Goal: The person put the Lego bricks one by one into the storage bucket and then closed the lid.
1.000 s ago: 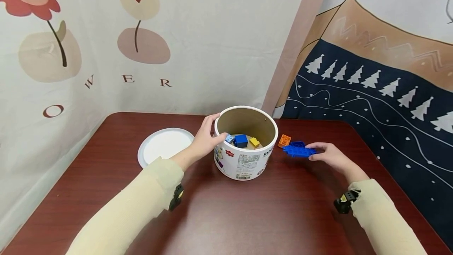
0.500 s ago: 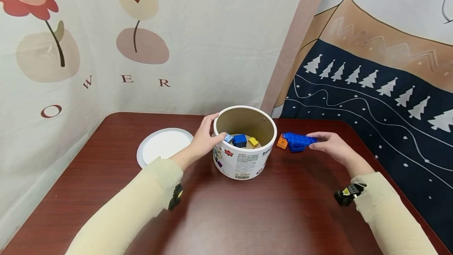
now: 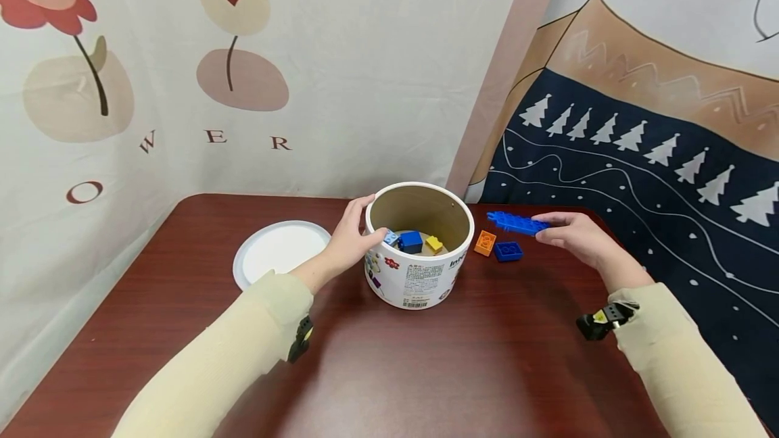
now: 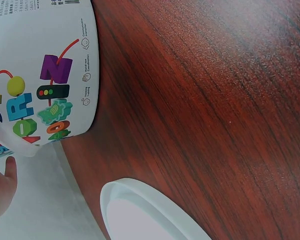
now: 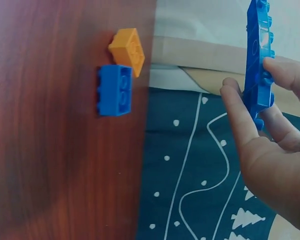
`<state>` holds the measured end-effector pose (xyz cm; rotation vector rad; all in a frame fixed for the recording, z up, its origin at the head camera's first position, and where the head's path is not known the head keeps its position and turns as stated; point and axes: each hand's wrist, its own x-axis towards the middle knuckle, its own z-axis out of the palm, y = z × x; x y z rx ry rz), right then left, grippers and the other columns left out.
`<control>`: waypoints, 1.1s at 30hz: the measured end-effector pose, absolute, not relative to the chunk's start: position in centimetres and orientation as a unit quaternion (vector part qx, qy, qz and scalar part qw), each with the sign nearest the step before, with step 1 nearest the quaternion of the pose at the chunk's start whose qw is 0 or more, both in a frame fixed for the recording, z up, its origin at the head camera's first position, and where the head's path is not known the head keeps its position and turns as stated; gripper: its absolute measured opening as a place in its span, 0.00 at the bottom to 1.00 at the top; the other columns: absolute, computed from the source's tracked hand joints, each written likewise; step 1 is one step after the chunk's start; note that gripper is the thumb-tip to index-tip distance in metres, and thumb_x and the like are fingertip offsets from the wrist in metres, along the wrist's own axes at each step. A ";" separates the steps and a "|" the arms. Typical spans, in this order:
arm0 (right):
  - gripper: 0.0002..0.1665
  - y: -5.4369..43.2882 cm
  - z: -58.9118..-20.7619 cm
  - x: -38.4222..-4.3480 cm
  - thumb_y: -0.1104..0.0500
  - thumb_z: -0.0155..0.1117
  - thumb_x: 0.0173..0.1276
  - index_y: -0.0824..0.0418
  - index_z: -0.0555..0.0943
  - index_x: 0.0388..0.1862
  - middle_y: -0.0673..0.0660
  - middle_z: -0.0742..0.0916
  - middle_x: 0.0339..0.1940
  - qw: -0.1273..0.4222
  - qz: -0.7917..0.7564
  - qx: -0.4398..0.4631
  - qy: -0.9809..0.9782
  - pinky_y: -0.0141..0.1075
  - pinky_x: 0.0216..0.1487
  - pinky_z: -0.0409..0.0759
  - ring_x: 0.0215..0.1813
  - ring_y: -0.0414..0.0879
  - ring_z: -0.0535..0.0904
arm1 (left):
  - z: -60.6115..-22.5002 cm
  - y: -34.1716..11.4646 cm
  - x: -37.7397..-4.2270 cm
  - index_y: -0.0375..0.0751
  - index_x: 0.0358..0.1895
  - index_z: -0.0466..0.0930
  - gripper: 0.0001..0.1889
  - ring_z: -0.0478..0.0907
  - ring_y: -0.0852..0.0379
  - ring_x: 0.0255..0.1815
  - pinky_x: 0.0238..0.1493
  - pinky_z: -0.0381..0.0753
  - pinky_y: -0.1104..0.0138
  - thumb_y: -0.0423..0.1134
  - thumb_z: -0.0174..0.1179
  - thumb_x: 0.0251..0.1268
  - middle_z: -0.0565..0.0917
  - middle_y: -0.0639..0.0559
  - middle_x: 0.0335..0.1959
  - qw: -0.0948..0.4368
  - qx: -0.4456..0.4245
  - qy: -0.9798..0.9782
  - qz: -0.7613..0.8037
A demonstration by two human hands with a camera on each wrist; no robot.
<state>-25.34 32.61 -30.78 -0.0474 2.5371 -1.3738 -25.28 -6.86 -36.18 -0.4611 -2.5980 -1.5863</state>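
Observation:
My left hand (image 3: 353, 238) holds the rim of a white round bucket (image 3: 420, 282), its thumb and fingers spread along the near left edge. Inside lie a light-blue brick (image 3: 391, 238), a dark-blue brick (image 3: 410, 242) and a small yellow brick (image 3: 434, 244). To the right, my right hand (image 3: 575, 235) pinches one end of a long blue studded toy piece (image 3: 516, 223), raised above the table. In the right wrist view the thumb presses one side of the blue piece (image 5: 260, 65), with fingers on the other. An orange brick (image 3: 485, 242) and a blue brick (image 3: 508, 251) lie below it.
A white round lid (image 3: 280, 252) lies on the dark red-brown table (image 3: 426, 370), left of the bucket. Behind the table hang a pale printed cloth (image 3: 365, 86) and a navy cloth with white trees (image 3: 608, 167).
The right hand has raised the long blue piece up and away from the table, baring the blue brick beneath. The left hand stays on the bucket.

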 end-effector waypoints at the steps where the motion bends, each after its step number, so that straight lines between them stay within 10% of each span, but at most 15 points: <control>1: 0.34 32.6 -30.6 -25.4 0.57 0.61 0.65 0.73 0.64 0.65 0.47 0.78 0.45 0.129 -0.479 -0.014 0.868 0.23 0.45 0.77 0.42 0.36 0.77 | -36.2 -6.9 -25.3 0.38 0.70 0.53 0.37 0.61 0.45 0.67 0.67 0.65 0.53 0.40 0.59 0.60 0.57 0.42 0.69 0.031 -0.149 -0.843 -0.515; 21: 0.34 29.9 -27.3 -26.0 0.57 0.63 0.63 0.70 0.65 0.64 0.35 0.81 0.35 0.111 -0.499 -0.024 0.859 0.22 0.45 0.77 0.42 0.34 0.79 | -36.3 -6.9 -25.4 0.37 0.70 0.53 0.37 0.61 0.44 0.67 0.67 0.65 0.52 0.39 0.59 0.60 0.57 0.41 0.69 0.035 -0.152 -0.843 -0.515; 33: 0.31 25.8 -26.4 -26.7 0.58 0.59 0.66 0.67 0.66 0.66 0.64 0.73 0.62 0.113 -0.496 -0.055 0.859 0.44 0.67 0.68 0.52 0.43 0.74 | -36.3 -6.8 -25.3 0.38 0.71 0.52 0.37 0.61 0.45 0.67 0.67 0.66 0.52 0.39 0.59 0.60 0.57 0.42 0.70 0.030 -0.150 -0.842 -0.518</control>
